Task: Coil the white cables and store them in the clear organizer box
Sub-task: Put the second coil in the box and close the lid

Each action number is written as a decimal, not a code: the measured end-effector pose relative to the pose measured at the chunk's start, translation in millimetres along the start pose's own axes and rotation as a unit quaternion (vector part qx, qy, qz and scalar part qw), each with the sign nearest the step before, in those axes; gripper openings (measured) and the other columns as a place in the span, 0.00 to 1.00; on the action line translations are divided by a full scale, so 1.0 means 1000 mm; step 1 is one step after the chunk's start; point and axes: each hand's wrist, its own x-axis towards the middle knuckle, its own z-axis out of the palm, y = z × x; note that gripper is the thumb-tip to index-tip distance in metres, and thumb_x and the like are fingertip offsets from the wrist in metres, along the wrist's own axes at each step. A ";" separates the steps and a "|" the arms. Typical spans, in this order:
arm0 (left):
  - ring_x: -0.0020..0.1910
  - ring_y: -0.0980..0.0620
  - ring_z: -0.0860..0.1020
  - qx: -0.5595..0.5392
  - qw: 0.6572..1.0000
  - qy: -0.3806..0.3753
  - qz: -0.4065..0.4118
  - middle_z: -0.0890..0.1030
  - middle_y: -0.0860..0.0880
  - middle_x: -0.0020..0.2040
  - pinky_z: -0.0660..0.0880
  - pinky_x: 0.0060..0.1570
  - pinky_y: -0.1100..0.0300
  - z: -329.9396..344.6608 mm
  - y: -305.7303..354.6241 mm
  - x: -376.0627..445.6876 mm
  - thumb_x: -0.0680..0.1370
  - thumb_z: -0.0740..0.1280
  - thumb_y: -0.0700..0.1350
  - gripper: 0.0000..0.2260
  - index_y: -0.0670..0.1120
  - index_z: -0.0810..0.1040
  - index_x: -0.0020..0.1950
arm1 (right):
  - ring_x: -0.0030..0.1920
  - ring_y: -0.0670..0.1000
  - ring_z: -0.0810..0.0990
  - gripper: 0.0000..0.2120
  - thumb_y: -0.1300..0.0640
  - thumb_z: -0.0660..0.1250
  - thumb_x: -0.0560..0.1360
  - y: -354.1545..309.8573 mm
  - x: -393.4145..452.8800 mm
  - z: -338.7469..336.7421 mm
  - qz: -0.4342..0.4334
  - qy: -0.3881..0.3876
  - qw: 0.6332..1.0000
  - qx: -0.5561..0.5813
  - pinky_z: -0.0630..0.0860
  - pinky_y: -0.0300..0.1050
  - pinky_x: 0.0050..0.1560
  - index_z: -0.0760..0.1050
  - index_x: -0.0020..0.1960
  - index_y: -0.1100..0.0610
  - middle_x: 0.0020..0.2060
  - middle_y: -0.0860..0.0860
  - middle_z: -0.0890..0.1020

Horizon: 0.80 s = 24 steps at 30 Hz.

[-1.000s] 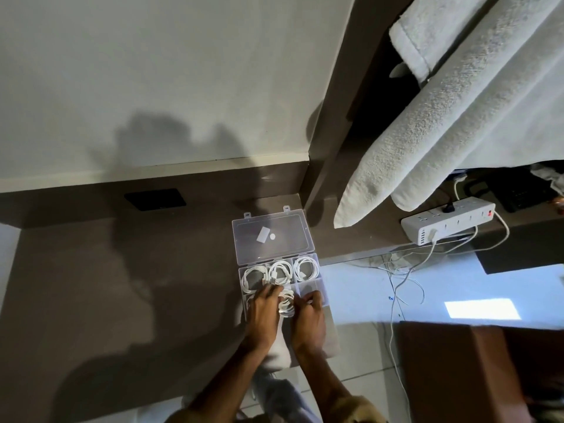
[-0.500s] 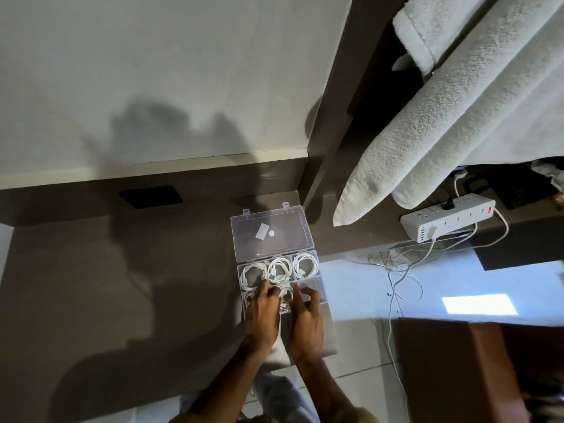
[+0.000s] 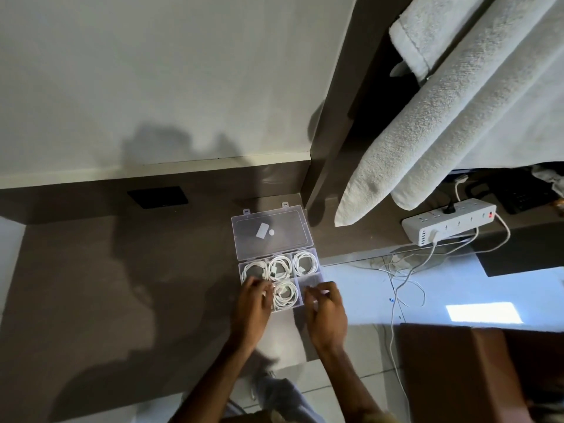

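The clear organizer box (image 3: 316, 261) lies open on the brown desk, its lid (image 3: 271, 232) flat behind it. Coiled white cables fill the three back compartments (image 3: 304, 263) and the front middle one (image 3: 286, 295). My left hand (image 3: 251, 306) rests on the front left compartment and hides what is in it. My right hand (image 3: 325, 309) hovers over the front right compartment, fingers curled, nothing visible in them. Both hands look a little blurred.
A white power strip (image 3: 448, 222) with trailing white wires (image 3: 403, 279) sits to the right. White towels (image 3: 427, 117) hang above it. A dark pad (image 3: 158, 197) lies at the desk's back. A brown box (image 3: 476, 370) stands at the lower right.
Both hands have drawn apart from the front middle compartment, leaving a coiled cable lying there in full view. The left went left, the right went right.
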 end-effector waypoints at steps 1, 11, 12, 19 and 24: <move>0.46 0.44 0.83 -0.016 0.999 0.029 -0.018 0.82 0.44 0.51 0.82 0.46 0.52 -0.009 -0.008 0.002 0.81 0.70 0.40 0.04 0.44 0.85 0.52 | 0.46 0.54 0.86 0.09 0.51 0.70 0.82 0.008 0.002 -0.008 0.022 0.015 0.999 0.024 0.78 0.39 0.39 0.86 0.52 0.56 0.56 0.49 0.81; 0.55 0.33 0.84 -0.153 0.967 0.046 -0.199 0.85 0.31 0.56 0.80 0.58 0.42 -0.053 -0.052 0.063 0.81 0.68 0.34 0.11 0.33 0.81 0.63 | 0.50 0.56 0.87 0.08 0.59 0.71 0.81 0.001 0.085 -0.043 0.020 -0.024 0.993 0.111 0.83 0.38 0.44 0.87 0.57 0.56 0.55 0.56 0.88; 0.60 0.33 0.82 -0.172 0.960 0.022 -0.222 0.83 0.30 0.61 0.79 0.64 0.41 -0.051 -0.052 0.071 0.82 0.67 0.35 0.15 0.32 0.77 0.68 | 0.55 0.59 0.87 0.09 0.59 0.70 0.82 -0.007 0.097 -0.040 0.009 -0.054 0.992 0.112 0.84 0.45 0.52 0.86 0.60 0.58 0.58 0.58 0.88; 0.56 0.37 0.82 -0.280 0.904 -0.101 -0.308 0.80 0.35 0.65 0.78 0.58 0.48 -0.047 -0.049 0.101 0.83 0.63 0.31 0.23 0.38 0.67 0.78 | 0.68 0.64 0.81 0.19 0.54 0.63 0.86 -0.031 0.132 -0.009 0.092 -0.263 0.927 0.249 0.81 0.33 0.48 0.72 0.76 0.57 0.71 0.62 0.80; 0.49 0.45 0.77 -0.295 0.903 -0.074 -0.304 0.81 0.36 0.53 0.73 0.46 0.55 -0.040 -0.043 0.101 0.78 0.62 0.23 0.27 0.41 0.73 0.74 | 0.69 0.58 0.81 0.21 0.45 0.57 0.87 -0.032 0.134 -0.001 0.212 -0.242 0.872 0.369 0.78 0.56 0.69 0.76 0.72 0.56 0.68 0.56 0.81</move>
